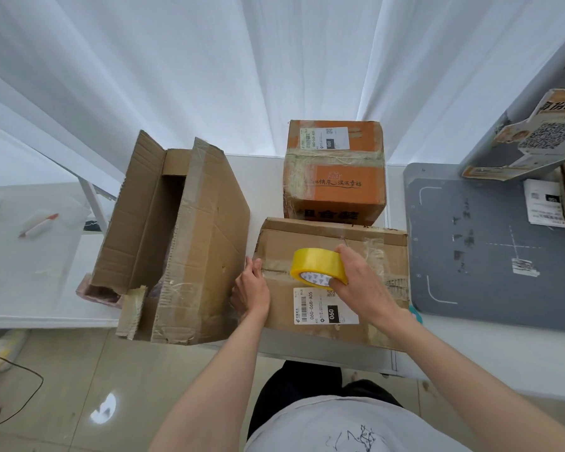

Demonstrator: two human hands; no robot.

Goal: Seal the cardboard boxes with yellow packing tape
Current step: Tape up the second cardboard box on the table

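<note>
Head view: right grip curled around the yellow tape roll, fingers over the top, thumb at the core, roll held on edge over the centre seam of the near brown box. Left grip just beyond the roll's left, fingers fairly straight and pressed flat at the box's left edge, apparently pinning the tape's end there, holding nothing. Between the two grips, a short band along the seam; new tape or old, cannot tell.

Progress, judged: strip barely started, most of the seam to the right of the roll not yet covered. Directly beyond the right grip, orange box closed, bound in older clear tape, no yellow visible. Left of the left grip, large box with flaps standing open, untouched. All on the white worktop.
</note>
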